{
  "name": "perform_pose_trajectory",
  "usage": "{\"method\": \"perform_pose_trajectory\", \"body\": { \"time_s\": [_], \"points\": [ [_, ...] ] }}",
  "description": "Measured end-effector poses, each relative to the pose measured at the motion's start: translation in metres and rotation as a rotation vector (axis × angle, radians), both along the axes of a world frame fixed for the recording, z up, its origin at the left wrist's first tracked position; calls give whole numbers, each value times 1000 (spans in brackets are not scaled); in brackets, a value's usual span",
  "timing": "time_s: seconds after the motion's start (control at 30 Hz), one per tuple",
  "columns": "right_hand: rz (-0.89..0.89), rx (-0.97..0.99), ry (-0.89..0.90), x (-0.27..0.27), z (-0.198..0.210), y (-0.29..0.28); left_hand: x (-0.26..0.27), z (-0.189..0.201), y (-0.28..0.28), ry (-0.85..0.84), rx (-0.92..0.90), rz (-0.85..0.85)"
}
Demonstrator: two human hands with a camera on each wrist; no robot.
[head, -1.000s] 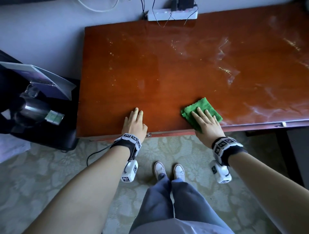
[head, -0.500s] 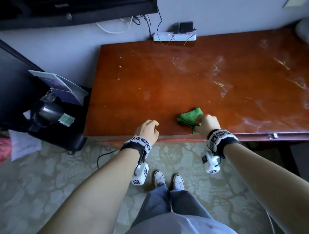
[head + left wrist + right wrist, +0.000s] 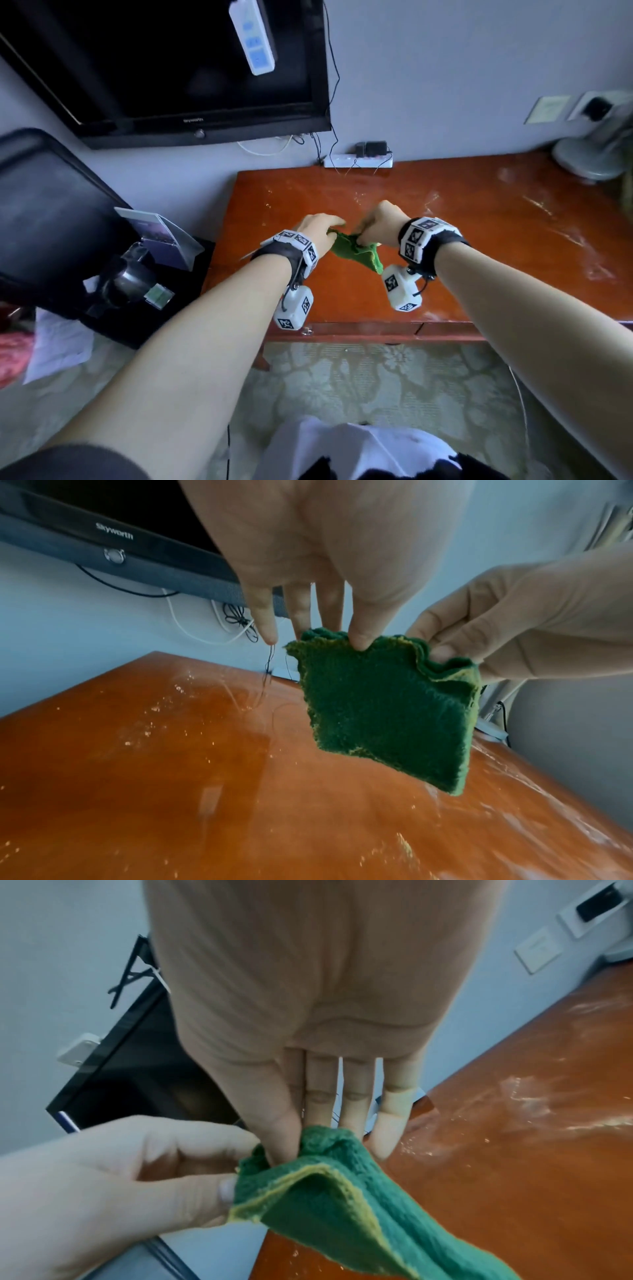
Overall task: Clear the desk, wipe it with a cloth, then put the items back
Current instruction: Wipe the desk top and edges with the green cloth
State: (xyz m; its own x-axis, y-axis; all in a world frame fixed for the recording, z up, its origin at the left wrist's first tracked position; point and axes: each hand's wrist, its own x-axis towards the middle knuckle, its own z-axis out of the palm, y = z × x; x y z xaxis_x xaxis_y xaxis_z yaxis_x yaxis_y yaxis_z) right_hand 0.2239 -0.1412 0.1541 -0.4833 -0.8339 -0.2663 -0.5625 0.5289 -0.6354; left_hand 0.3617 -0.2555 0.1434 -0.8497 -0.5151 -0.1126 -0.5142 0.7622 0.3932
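Two hands meet above the tabletop (image 3: 479, 205): left hand (image 3: 317, 228) and right hand (image 3: 382, 222) each pinch the top edge of the green cloth (image 3: 356, 251), which hangs between them, clear of the wood, equally near both.

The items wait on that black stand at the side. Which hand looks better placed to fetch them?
Probably the left hand: the black stand sits off the desk's left end. Both hands pinch the green cloth, so the right hand could keep it.
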Motion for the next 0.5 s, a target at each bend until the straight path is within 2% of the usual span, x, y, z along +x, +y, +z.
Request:
{"method": "perform_pose_trajectory", "body": {
  "time_s": [0.1, 0.3, 0.5],
  "points": [
    [6, -29, 13, 7, 19, -15, 5, 17, -19, -34, -36, 4],
    [-32, -80, -14, 13, 36, -38, 24, 34, -52, 80, 12, 76],
    [-68, -121, -34, 25, 45, -56, 29, 37, -68, 83, 158, 107]
  ]
}}
